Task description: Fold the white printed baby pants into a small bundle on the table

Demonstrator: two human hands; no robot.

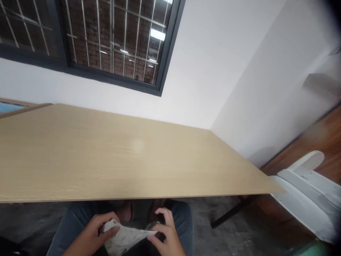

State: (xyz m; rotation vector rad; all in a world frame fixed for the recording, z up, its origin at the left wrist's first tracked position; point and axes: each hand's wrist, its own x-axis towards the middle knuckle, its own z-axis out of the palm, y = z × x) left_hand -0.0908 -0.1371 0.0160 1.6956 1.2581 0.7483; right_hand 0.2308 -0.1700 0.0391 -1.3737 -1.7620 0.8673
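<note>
Low in the head view, a whitish piece of thin cloth (125, 239) is stretched between my two hands, above my lap and below the table's front edge. My left hand (102, 229) is closed on its left end, thumb on top. At the other side, my right hand (166, 233) pinches a drawn-out corner between thumb and finger, with another finger curled above. The cloth's lower part runs toward the bottom of the picture. What kind of cloth item it is, I cannot make out.
A light wood table (138, 156) spans the view ahead, against a white wall with a barred window (114, 39). A dark table leg (231, 211) stands at right, near a white curved piece of furniture (303, 199). My knees (183, 220) are under the table edge.
</note>
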